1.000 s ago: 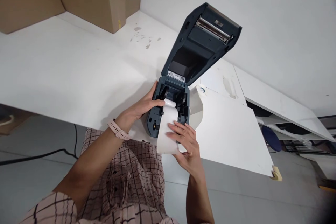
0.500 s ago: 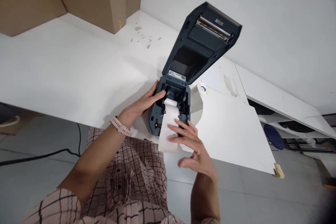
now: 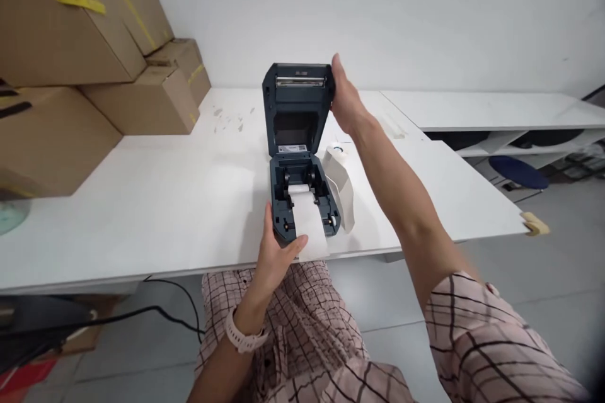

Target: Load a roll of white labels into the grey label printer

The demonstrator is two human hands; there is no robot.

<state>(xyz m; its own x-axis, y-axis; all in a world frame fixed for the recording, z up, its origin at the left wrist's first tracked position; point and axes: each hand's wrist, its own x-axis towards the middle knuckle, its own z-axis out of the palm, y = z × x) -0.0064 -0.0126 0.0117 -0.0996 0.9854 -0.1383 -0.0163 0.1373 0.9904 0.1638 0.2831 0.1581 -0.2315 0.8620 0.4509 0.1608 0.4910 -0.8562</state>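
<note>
Now grasping the printer (image 3: 297,162) on the table (image 3: 198,201) at its near left corner with the left hand (image 3: 275,263), resting the thumb on the paper strip (image 3: 309,223), and clasping the raised lid (image 3: 297,105) with the right hand (image 3: 347,101), bent fingers partly hidden.

place: workroom, packing or office type; cannot tell which
desk (image 3: 189,201): long, white, against a plain white wall (image 3: 401,25)
boxes (image 3: 142,101): cardboard, yellow-taped, stacked
printer (image 3: 299,165): open on the desk, white paper (image 3: 309,220) inside
stool (image 3: 518,172): blue seat, near low white shelves (image 3: 501,140)
floor (image 3: 401,302): grey, large tiles
</note>
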